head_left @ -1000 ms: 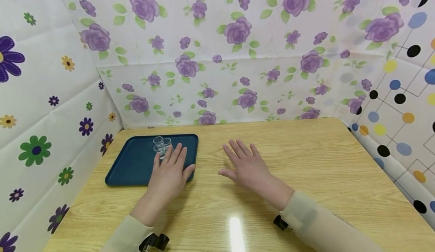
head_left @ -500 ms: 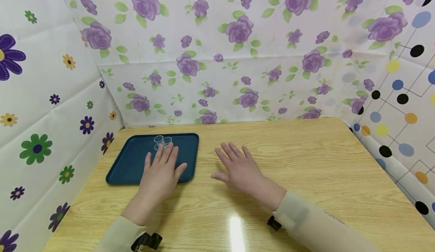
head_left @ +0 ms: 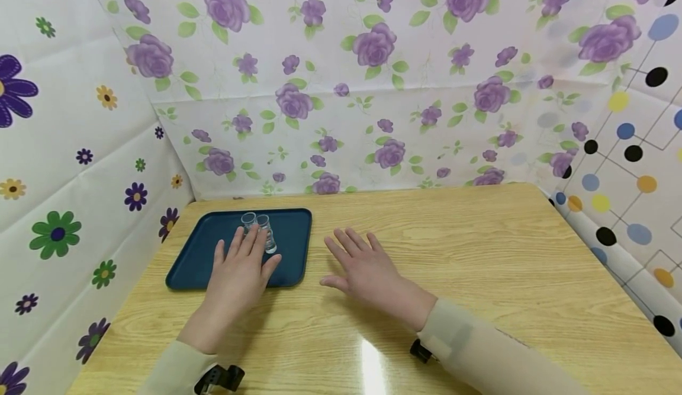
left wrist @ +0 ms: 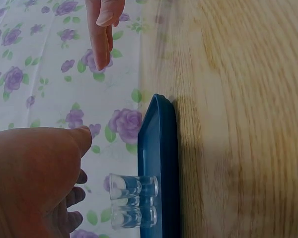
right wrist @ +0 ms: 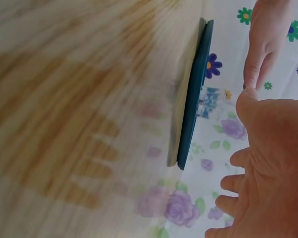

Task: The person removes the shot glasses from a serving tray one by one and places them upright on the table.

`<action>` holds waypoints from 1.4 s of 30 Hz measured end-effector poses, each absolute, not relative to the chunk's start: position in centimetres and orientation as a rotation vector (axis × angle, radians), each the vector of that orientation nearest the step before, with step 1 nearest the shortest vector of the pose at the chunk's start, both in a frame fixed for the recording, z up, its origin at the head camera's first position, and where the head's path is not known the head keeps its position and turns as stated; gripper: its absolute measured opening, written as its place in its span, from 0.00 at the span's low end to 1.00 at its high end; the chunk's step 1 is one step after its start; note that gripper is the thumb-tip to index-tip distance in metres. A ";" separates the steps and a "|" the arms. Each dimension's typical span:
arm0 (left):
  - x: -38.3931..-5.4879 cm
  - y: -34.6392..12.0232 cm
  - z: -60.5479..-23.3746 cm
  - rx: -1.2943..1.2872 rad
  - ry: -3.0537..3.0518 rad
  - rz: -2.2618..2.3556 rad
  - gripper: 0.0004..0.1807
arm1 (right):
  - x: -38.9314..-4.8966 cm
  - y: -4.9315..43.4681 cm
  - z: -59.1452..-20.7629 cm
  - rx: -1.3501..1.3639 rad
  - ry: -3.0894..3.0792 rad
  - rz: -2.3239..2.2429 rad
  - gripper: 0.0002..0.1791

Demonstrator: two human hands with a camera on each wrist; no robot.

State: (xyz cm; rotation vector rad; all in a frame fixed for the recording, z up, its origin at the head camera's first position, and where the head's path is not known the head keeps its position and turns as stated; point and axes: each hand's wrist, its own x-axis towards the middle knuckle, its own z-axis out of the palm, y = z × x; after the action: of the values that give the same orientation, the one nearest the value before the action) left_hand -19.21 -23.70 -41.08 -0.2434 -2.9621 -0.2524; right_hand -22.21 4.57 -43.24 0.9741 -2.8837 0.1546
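Note:
A dark blue tray (head_left: 192, 259) lies on the left of the wooden table. On it a small cluster of clear shot glasses (head_left: 269, 240) stands upright, partly covered by fingers in the head view. My left hand (head_left: 238, 273) hovers over the tray's front part, palm down, fingers straight and spread. In the left wrist view the glasses (left wrist: 125, 187) stand apart from that hand (left wrist: 35, 173), which holds nothing. To the right of the tray, my right hand (head_left: 367, 270) is held above the table with its fingers extended, also holding nothing.
The wooden table (head_left: 479, 253) reaches back to a flower-printed cloth (head_left: 341, 140). Patterned cloths also hang at the left (head_left: 106, 223) and right (head_left: 629, 205). A small black device (head_left: 221, 378) is strapped at the left wrist, another (head_left: 421, 350) at the right.
Both hands have drifted left, still flat and spread. The left hand now covers less of the right-hand glass. The tray and the glasses have stayed in place.

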 end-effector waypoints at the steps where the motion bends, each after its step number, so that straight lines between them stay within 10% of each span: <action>1: -19.2 -23.8 -41.0 -0.240 -2.962 -0.256 0.40 | -22.2 4.4 -43.3 0.978 -2.887 0.153 0.48; 42: -20.3 -30.8 -41.5 -0.008 -3.067 -0.251 0.42 | -21.3 -0.1 -44.2 1.266 -2.959 0.142 0.45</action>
State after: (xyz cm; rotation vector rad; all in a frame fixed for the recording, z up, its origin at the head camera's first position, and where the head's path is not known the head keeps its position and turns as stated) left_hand -20.32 -30.77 -41.54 -0.0077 -3.0670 -0.2513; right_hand -21.26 -0.12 -44.19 1.2659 -2.9593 0.1415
